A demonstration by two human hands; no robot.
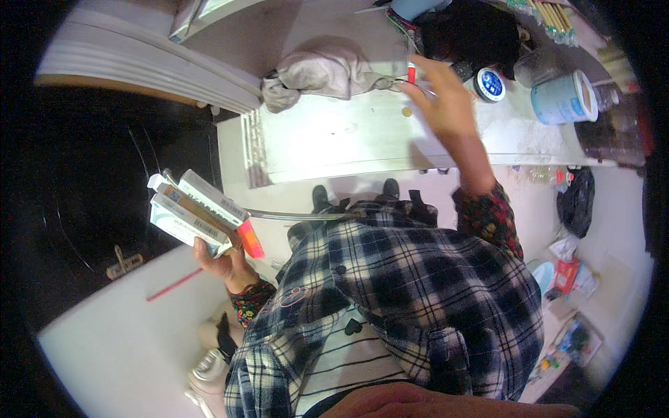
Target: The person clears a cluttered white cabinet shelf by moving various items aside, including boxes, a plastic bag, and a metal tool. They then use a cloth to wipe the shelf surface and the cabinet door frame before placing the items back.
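My left hand (225,264) grips several slim cartons at their lower end, held out to the left of my body. Among them are a white carton (211,196), a brown-sided carton (196,211) and a white-and-teal carton (180,224); they bear writing and barcodes. An orange-red piece (251,239) juts out beside them. Over the white tabletop (334,141), my right hand (447,99) reaches forward, slightly blurred. Its thumb and forefinger are apart near a slender red-and-white object (412,73); whether they grip it I cannot tell. A crumpled grey cloth (329,70) lies to its left.
Right of my right hand are a round blue-and-white tub (490,84) and a larger pale blue tub (565,99). A small yellowish disc (407,112) lies on the tabletop. Bottles (546,175) and a black bag (575,204) stand at the right. A metal bar (292,215) crosses before my waist.
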